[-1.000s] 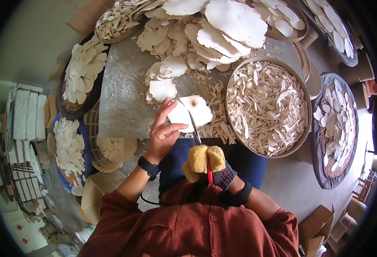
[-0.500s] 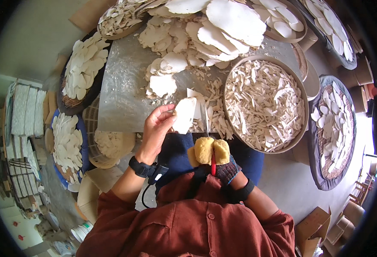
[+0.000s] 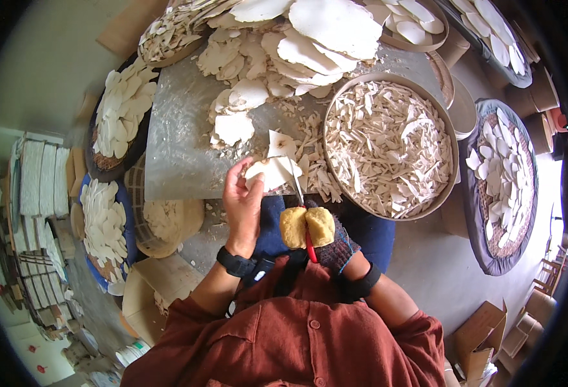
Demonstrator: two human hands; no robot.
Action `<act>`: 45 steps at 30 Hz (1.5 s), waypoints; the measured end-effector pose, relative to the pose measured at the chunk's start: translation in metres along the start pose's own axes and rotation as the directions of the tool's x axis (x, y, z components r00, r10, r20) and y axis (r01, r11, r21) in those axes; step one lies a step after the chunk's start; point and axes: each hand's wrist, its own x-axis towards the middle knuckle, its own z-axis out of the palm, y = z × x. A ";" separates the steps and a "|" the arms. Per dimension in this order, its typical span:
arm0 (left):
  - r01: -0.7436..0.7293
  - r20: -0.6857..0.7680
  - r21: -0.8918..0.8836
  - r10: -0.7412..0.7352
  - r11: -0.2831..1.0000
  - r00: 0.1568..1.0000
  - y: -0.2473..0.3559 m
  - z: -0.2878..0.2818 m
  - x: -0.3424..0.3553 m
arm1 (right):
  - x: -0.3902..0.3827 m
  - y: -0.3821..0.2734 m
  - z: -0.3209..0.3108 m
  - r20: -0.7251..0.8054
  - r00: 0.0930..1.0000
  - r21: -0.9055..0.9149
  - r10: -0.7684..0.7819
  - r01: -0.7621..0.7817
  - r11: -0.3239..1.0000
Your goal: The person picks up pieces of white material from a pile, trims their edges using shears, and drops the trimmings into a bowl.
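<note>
My left hand (image 3: pixel 241 208) is bare and pinches a thin, pale white slice (image 3: pixel 270 173) between thumb and fingers, over the table's near edge. My right hand (image 3: pixel 337 248), in a dark knitted glove, is closed round scissors (image 3: pixel 299 184) whose red handles are wrapped in thick yellow foam. The blades point away from me and meet the slice's right end; whether they are parted is too small to tell. Just beyond lies a loose, pointed white piece (image 3: pixel 283 144) with a brown spot. The foam hides part of my right fingers.
A round tray (image 3: pixel 453 145) of cut white strips stands to the right on the metal table (image 3: pixel 174 151). Large white slices (image 3: pixel 335 29) are heaped at the back. Further trays of slices stand at both sides, including a blue-rimmed one (image 3: pixel 129 222). Cardboard boxes (image 3: pixel 481 329) sit on the floor.
The slice has turned from upright to lying crosswise, and its right end now meets the scissor blades. My left hand has moved slightly right. The whole view has shifted a little.
</note>
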 end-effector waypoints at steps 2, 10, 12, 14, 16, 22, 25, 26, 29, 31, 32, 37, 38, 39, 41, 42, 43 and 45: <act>0.000 0.047 0.034 -0.002 0.999 0.999 -0.005 0.004 0.000 | -0.001 0.003 0.001 -0.066 0.997 -0.038 0.051 -0.053 0.998; 0.144 0.170 0.075 -0.155 0.987 0.973 -0.002 -0.007 0.019 | -0.005 0.003 -0.004 -0.159 0.985 -0.528 0.072 -0.146 0.837; 0.151 0.240 0.112 -0.174 0.982 0.955 0.005 -0.010 0.022 | -0.003 0.003 -0.005 -0.114 0.993 -0.483 0.025 -0.077 0.872; 0.170 0.298 0.149 -0.208 0.974 0.932 0.010 -0.012 0.023 | -0.001 0.001 -0.005 -0.086 0.996 -0.585 -0.016 -0.037 0.810; 0.181 0.331 0.176 -0.232 0.968 0.915 0.012 -0.012 0.023 | 0.001 -0.001 -0.004 -0.114 0.991 -0.337 0.076 -0.111 0.935; 0.004 0.107 0.088 -0.013 0.996 0.994 -0.006 -0.011 0.019 | 0.004 -0.001 0.004 -0.059 0.997 -0.714 0.054 -0.081 0.696; 0.032 0.129 0.156 -0.052 0.987 0.990 -0.010 -0.017 0.022 | -0.002 -0.004 0.006 0.029 0.997 -0.902 0.074 -0.006 0.432; 0.040 0.142 0.195 -0.068 0.980 0.988 -0.009 -0.020 0.024 | -0.002 -0.003 0.007 0.035 0.997 -0.910 0.070 0.003 0.415; 0.055 0.193 0.186 -0.092 0.981 0.977 -0.004 -0.024 0.028 | -0.003 0.002 0.008 -0.038 0.995 -0.755 0.091 -0.088 0.649; 0.116 0.237 0.165 -0.153 0.979 0.959 -0.001 -0.025 0.026 | -0.002 0.008 0.007 -0.110 0.984 -0.495 0.140 -0.177 0.851; 0.168 0.265 0.171 -0.210 0.971 0.941 -0.001 -0.026 0.024 | 0.000 0.011 0.006 -0.142 0.976 -0.330 0.167 -0.206 0.921; 0.189 0.280 0.141 -0.222 0.972 0.934 -0.001 -0.025 0.019 | 0.002 0.016 0.002 -0.132 0.991 -0.676 0.038 -0.118 0.728; 0.206 0.270 0.141 -0.238 0.968 0.933 -0.002 -0.024 0.018 | 0.001 0.015 0.002 -0.077 0.997 -0.698 0.027 -0.073 0.713; 0.218 0.274 0.134 -0.248 0.967 0.929 -0.002 -0.024 0.018 | 0.000 0.014 0.003 -0.032 0.999 -0.723 0.024 -0.040 0.689; 0.226 0.280 0.125 -0.253 0.966 0.926 -0.001 -0.023 0.017 | -0.001 0.008 0.004 0.014 0.998 -0.820 0.058 -0.022 0.573; 0.224 0.281 0.124 -0.250 0.967 0.926 -0.001 -0.023 0.017 | -0.002 0.005 0.004 0.020 0.995 -0.863 0.096 -0.032 0.505; 0.213 0.279 0.120 -0.239 0.970 0.930 0.000 -0.023 0.016 | -0.002 0.003 0.005 0.037 0.992 -0.917 0.122 -0.015 0.399; 0.248 0.303 0.164 -0.288 0.955 0.908 0.001 -0.023 0.013 | 0.000 0.001 0.007 -0.050 0.997 -0.706 0.065 -0.081 0.704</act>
